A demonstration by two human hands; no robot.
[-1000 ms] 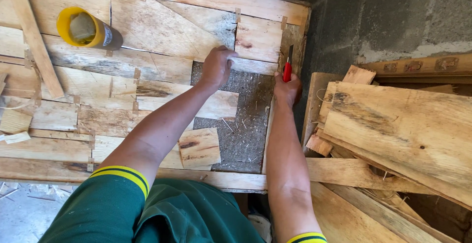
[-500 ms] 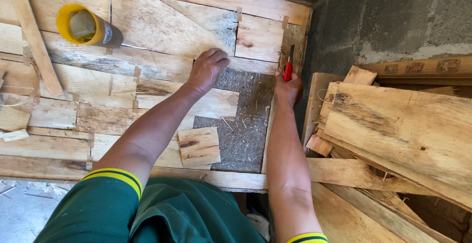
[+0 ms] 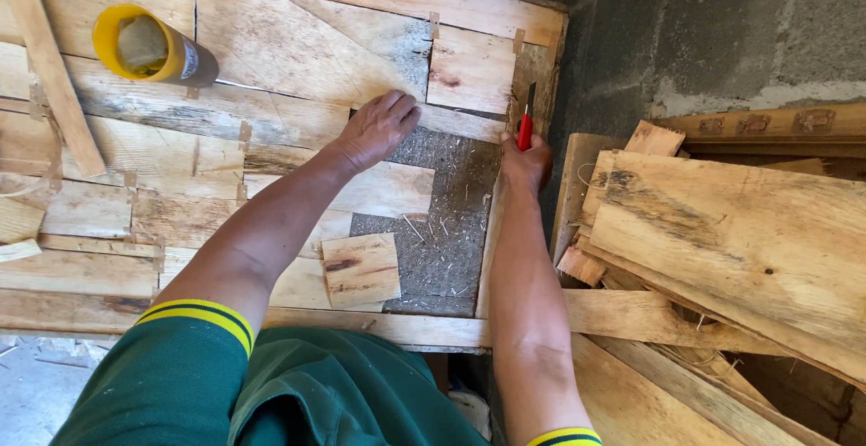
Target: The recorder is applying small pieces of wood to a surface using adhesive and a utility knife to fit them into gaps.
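Right hand [image 3: 528, 162] is closed around a red-handled knife [image 3: 524, 119], blade pointing away along the right edge of the worktop [image 3: 424, 329]; left hand [image 3: 377, 126] lies flat, fingers spread and holding nothing, on the thin wood sheets [image 3: 298, 58] just beside it. Risk as I read it: the blade slips or skates sideways across the grain and reaches the left fingers [image 3: 402, 106]. The taped sheets could also shift or split under pressure.

Bright even daylight, soft shadows, sharp focus, mild edge distortion
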